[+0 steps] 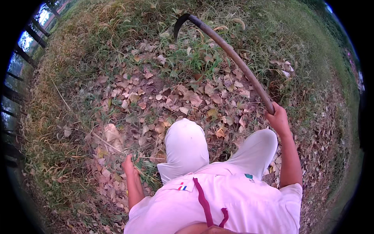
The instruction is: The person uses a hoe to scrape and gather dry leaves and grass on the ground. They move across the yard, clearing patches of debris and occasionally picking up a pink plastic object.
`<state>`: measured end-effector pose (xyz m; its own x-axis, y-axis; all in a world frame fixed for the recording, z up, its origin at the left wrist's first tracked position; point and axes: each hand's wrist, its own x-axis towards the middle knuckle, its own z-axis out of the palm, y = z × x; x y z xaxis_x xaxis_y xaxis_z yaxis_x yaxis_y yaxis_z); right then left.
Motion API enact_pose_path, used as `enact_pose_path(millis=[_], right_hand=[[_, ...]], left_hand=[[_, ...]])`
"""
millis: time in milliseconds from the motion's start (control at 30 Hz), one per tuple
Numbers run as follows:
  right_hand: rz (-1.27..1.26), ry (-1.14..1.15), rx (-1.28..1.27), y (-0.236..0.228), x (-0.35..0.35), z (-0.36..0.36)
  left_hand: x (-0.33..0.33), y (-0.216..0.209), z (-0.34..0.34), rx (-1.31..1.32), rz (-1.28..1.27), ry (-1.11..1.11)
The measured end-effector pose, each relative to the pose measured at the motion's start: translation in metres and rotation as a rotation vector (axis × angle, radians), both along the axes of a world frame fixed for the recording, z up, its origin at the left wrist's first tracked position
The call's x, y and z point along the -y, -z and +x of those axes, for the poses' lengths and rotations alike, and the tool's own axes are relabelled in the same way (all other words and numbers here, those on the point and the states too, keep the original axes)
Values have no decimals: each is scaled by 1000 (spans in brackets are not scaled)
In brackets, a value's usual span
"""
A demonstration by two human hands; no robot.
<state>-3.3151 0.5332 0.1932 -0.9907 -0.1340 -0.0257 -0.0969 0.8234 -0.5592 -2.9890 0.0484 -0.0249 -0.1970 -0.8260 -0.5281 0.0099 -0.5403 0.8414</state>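
Observation:
My right hand (278, 117) is wrapped round the lower end of a sickle's long wooden handle (237, 60). The sickle's dark curved blade (181, 24) is at the far end, pointing down over the grass. On the left, low by my side, my left hand (129, 165) is closed on some grass stalks (146, 171). Thin dry stems stick out on both sides of this fist, and its fingers are partly hidden. A patch of green grass (198, 60) stands between the blade and my bent knees.
Dry fallen leaves (191, 97) cover the ground before my knees. Taller grass (128, 23) grows beyond them and along both sides. A pale crumpled leaf (113, 136) lies near my left hand. Tree trunks (36, 37) line the far left edge.

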Motion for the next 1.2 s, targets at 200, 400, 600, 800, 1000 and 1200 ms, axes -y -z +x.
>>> enact_pose_path(millis=[200,400,600,800,1000,1200], right_hand=[[11,114,-146,-8,-67,47],[30,214,-225,13,-128,98],[-173,408,-219,87,-218,168],[-426,736,23,136,-251,203],[-954,1200,131,218,-273,204],[-1055,1692,-17,274,-359,210]], left_hand=[[36,-205,-93,-208,-498,144],[-4,-289,-196,-511,-1008,408],[-85,-286,-263,-146,-1185,590],[-191,-282,-319,98,-1298,993],[-315,-221,-401,-38,-1510,1286],[-481,-147,-481,228,-1867,1689]])
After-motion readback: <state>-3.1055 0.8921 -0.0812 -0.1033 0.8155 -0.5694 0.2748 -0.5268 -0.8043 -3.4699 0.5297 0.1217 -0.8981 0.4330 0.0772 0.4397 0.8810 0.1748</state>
